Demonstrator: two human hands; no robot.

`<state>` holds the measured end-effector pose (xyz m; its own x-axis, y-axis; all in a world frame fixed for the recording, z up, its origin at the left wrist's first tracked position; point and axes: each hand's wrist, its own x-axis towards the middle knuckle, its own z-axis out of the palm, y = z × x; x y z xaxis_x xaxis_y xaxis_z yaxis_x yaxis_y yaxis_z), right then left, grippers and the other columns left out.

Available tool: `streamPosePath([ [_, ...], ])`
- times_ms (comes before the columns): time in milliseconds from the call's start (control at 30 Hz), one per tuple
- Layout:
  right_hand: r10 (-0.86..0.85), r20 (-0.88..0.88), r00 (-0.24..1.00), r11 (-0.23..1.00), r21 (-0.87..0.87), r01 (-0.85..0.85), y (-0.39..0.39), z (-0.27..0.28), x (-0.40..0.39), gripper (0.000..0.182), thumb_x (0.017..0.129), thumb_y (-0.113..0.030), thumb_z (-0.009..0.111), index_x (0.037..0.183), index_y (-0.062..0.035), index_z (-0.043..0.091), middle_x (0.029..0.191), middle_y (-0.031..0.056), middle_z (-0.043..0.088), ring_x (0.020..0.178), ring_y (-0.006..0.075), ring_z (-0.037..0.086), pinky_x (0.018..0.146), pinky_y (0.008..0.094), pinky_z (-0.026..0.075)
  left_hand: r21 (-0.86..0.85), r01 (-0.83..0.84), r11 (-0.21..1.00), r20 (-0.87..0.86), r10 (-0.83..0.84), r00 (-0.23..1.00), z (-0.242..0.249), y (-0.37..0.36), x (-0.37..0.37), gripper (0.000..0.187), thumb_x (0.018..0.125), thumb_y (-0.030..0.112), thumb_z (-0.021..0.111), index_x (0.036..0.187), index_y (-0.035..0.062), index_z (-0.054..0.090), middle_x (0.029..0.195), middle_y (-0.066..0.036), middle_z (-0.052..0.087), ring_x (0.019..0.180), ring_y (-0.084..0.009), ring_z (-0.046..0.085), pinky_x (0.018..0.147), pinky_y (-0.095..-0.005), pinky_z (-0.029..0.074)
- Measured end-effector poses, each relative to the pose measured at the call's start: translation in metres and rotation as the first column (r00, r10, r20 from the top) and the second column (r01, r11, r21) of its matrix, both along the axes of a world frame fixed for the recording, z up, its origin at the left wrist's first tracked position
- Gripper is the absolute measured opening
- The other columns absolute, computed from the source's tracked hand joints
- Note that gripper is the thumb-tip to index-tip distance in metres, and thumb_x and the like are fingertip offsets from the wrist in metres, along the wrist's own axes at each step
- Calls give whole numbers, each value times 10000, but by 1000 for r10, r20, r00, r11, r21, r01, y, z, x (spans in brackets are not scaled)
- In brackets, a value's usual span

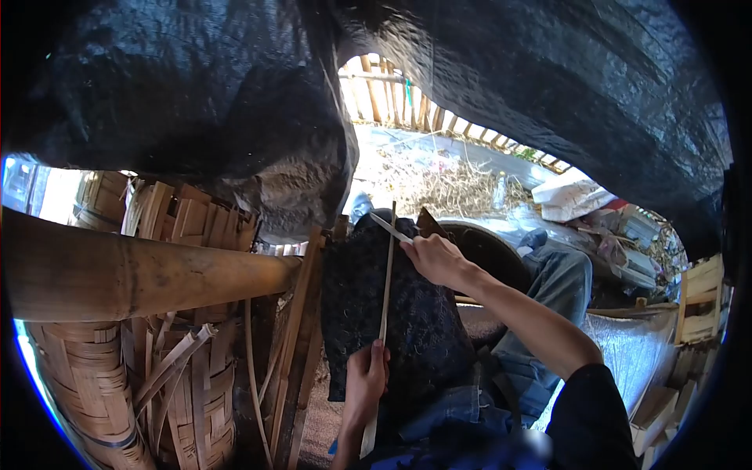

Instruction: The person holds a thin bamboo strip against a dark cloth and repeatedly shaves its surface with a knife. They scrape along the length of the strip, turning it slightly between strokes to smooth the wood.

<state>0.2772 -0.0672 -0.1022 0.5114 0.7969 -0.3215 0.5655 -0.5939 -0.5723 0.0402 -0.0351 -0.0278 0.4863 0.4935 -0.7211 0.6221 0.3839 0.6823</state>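
Note:
A long thin bamboo strip (388, 290) runs lengthwise over a dark cloth (427, 313) that covers the person's lap. My left hand (366, 380) is closed around the lower part of the strip. Farther up, my right hand (439, 258) grips a knife (389, 227), whose pale blade crosses the strip near its upper end. The fingers of my right hand are wrapped round the handle, which is mostly hidden.
A thick bamboo pole (157, 270) juts in from the left above woven baskets (90, 376). Black sheeting (548, 78) hangs overhead. Beyond the lap lie a dark round container (489, 251) and dry straw (439, 188). Wooden slats (294, 360) stand beside the cloth.

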Motion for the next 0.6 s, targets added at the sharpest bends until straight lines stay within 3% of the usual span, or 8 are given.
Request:
streamPosePath([
  [133, 22, -96, 995, 996, 85, -14, -32, 14, -29, 467, 982, -338, 423, 684, -7, 565, 524, 196, 555, 518, 376, 601, 452, 453, 463, -22, -54, 998, 3, 55, 999, -6, 10, 1, 402, 989, 370, 405, 770, 57, 527, 500, 35, 386, 425, -46, 358, 389, -230, 291],
  [200, 165, -57, 985, 969, 195, -151, -48, 21, -45, 481, 974, -341, 444, 630, -15, 530, 520, 206, 541, 504, 391, 577, 444, 457, 439, -52, -39, 998, 12, 40, 999, -6, 12, 1, 401, 988, 366, 406, 769, 53, 525, 502, 38, 381, 428, -48, 352, 391, -232, 291],
  [300, 120, -55, 991, 986, 126, -112, -48, 29, -44, 493, 966, -342, 465, 600, -16, 519, 516, 212, 533, 494, 398, 563, 436, 459, 433, -36, -31, 999, 8, 31, 999, -5, 9, 6, 398, 988, 357, 406, 765, 48, 522, 500, 40, 379, 423, -48, 352, 386, -232, 287],
  [333, 97, 46, 994, 970, 218, -105, -48, 24, -45, 502, 964, -343, 473, 586, -17, 515, 505, 212, 525, 479, 390, 562, 426, 452, 430, -47, -21, 999, -1, 21, 1000, -4, 9, 7, 398, 988, 357, 406, 765, 48, 522, 500, 40, 379, 423, -48, 352, 386, -232, 287],
  [433, 80, -32, 996, 991, 106, -77, -34, 29, -46, 431, 942, -297, 531, 604, -34, 479, 530, 201, 528, 514, 395, 565, 433, 455, 419, 26, 19, 999, 17, -19, 1000, -4, 11, 8, 386, 1001, 299, 387, 765, 26, 522, 475, 39, 369, 390, -47, 352, 364, -229, 279],
  [600, 69, 7, 998, 990, 125, -69, -22, 24, -49, 525, 964, -345, 477, 559, -16, 530, 482, 207, 522, 456, 381, 568, 409, 433, 432, 7, -36, 999, 23, 35, 999, -5, 11, 6, 379, 1002, 286, 380, 757, 31, 516, 471, 42, 363, 382, -39, 333, 353, -225, 276],
])
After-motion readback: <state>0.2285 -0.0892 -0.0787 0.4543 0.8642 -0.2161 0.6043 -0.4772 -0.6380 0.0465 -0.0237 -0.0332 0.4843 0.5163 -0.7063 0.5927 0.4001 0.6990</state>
